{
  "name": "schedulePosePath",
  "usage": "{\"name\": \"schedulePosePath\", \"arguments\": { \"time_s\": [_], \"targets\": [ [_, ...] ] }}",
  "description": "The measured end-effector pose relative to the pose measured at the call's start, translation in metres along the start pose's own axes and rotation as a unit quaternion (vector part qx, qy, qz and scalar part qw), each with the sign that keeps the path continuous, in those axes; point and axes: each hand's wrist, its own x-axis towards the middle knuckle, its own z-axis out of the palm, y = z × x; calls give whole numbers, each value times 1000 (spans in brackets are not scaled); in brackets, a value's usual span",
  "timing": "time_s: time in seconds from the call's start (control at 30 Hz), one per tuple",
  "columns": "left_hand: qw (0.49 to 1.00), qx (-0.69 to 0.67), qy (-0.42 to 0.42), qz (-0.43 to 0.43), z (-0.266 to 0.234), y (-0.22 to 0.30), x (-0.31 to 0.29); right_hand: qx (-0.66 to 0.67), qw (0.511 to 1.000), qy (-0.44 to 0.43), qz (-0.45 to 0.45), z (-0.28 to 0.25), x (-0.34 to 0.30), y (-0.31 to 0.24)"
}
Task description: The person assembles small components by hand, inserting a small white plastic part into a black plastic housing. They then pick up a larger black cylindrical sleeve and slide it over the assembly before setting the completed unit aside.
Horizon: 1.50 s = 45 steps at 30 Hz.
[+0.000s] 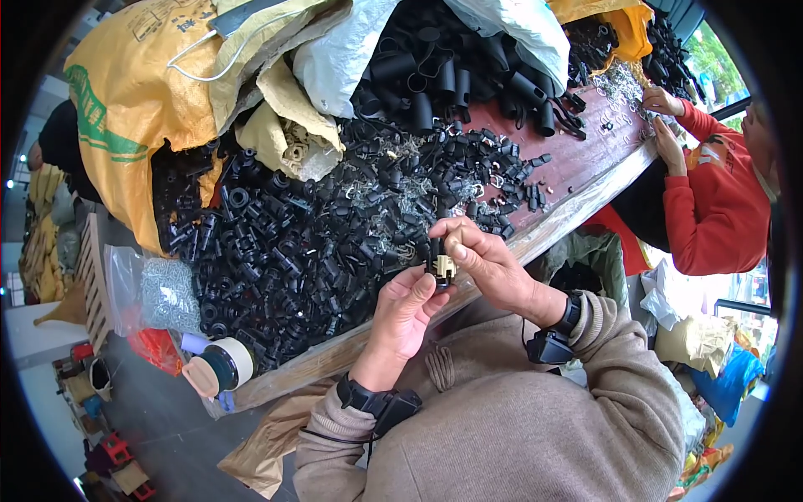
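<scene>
Near the table's front edge, my left hand (403, 311) grips a small black plastic part with a cream-coloured insert (443, 267) between thumb and fingers. My right hand (495, 266) is closed just above and beside that part, thumb and forefinger pressed together. Whatever sits in that pinch, if anything, is too small to make out. Behind both hands spreads a heap of small black plastic pieces (376, 180), mixed with thin metal clips. Larger black ring-ended fittings (259, 251) are piled to the left.
Black tubes (452, 84) spill from a white sack (339, 67) at the back. A yellow sack (138, 92) stands left. A tape roll (232, 361) is at the front left corner, near a bag of metal bits (170, 293). A co-worker in red (711, 197) handles small pieces at right.
</scene>
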Motion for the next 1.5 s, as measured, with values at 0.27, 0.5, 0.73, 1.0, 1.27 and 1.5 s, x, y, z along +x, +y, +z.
{"name": "schedulePosePath", "arguments": {
  "time_s": [0.27,0.5,0.73,1.0,1.27,1.5],
  "targets": [
    [999,-10,-7,-30,0,-1,1,163,980,32,106,2,-5,-3],
    [999,0,-11,-40,7,-4,9,88,992,14,87,-9,-8,-3],
    [999,14,20,-48,13,-11,12,70,991,54,95,-11,-18,5],
    [996,39,21,-71,19,-7,19,162,977,57,128,-17,-21,11],
    [993,104,7,-49,17,8,17,-406,894,188,13,-133,-8,11],
    [993,109,-3,-38,17,6,16,-548,824,140,-27,-188,-7,50]
  ]
}}
